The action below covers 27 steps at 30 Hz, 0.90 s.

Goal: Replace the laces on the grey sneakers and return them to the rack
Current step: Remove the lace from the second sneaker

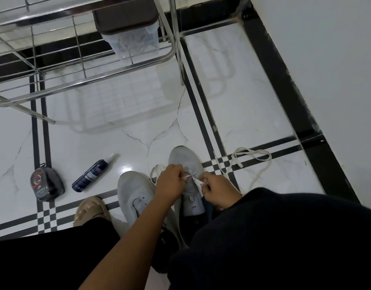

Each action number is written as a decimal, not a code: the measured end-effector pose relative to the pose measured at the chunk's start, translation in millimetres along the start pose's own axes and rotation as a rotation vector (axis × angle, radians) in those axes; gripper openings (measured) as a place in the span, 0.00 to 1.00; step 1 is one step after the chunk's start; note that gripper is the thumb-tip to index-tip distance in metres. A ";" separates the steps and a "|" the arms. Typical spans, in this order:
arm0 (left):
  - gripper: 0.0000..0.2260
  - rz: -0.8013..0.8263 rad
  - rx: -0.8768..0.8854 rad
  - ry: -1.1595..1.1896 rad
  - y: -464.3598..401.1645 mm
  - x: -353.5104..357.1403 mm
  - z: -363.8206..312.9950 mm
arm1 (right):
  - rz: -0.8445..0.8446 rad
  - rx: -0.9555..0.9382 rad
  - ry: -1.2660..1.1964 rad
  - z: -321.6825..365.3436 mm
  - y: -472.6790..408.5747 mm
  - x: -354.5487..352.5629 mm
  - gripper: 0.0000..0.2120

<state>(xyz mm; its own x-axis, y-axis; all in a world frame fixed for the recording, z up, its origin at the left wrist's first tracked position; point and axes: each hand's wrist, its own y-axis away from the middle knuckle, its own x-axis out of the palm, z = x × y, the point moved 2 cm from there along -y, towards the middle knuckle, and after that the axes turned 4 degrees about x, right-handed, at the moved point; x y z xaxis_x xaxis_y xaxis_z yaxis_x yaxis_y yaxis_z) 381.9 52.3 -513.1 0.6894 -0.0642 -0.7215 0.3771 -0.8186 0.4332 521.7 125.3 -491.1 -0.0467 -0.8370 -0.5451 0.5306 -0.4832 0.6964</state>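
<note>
- The floor (117,130), white tile crossed by black bands, carries everything; the person squats over it, dark trousers filling the near edge, so both shoes sit within easy reach between the knees.
- The rack (92,78), a metal wire frame, stands at the far left corner of the floor, its lower shelf bare where the shoes, I judge, belong; a clear box with a brown lid (132,34) sits on the shelf's right end.
- The right sneaker (185,162), grey mesh, points its toe away from the person, which turns the eyelets up toward the hands for threading.
- The left sneaker (134,191) lies just beside it, touching or nearly so, with bare eyelets and no lace showing; it looks to be waiting its turn.
- The left hand (172,181) is closed, pinching the white lace (196,180) over the right sneaker's tongue.
- The right hand (218,189) is likewise closed on the lace's other run, pulling it taut across, probably to even the ends.
- A loose lace (253,155) lies coiled on the floor toward the right wall, well clear of the work; whether it is old or new I cannot tell.
- A spray bottle (92,174) lies on its side to the left.
- A small dark pouch (46,185) lies beyond the bottle, nearer the left edge.
</note>
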 end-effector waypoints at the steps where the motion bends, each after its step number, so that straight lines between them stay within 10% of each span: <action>1: 0.05 -0.003 -0.022 0.045 0.9 0.2 0.8 | -0.013 -0.020 -0.021 0.1 1.0 0.1 0.16; 7: 0.04 -0.115 -0.456 0.908 11.9 -25.0 21.9 | -0.009 -0.047 -0.019 -9.1 -4.2 2.2 0.21; 12: 0.36 -0.550 -0.561 0.501 22.7 -53.4 23.6 | -0.123 -0.128 0.039 -2.0 -4.2 -1.6 0.22; 14: 0.27 -0.491 -0.472 0.316 26.2 -48.4 13.4 | -0.184 -0.240 0.054 7.1 -9.4 -3.5 0.18; 18: 0.14 0.144 -0.334 0.082 38.0 -6.9 -5.4 | -0.105 -0.413 0.260 22.4 -30.8 -2.5 0.14; 23: 0.11 0.014 -0.399 0.045 47.2 1.0 -7.0 | -0.107 -0.490 0.377 23.7 -44.9 2.7 0.06; 27: 0.10 -0.003 -0.334 -0.013 46.9 -5.2 -6.6 | -0.105 -0.292 -0.223 16.0 -45.7 4.2 0.04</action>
<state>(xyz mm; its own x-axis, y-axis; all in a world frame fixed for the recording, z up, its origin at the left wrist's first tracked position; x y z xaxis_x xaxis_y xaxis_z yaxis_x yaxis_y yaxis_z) 400.1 18.0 -485.4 0.6807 -0.0715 -0.7291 0.5625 -0.5866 0.5827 483.7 139.8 -517.8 -0.2796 -0.8374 -0.4697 0.7307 -0.5029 0.4617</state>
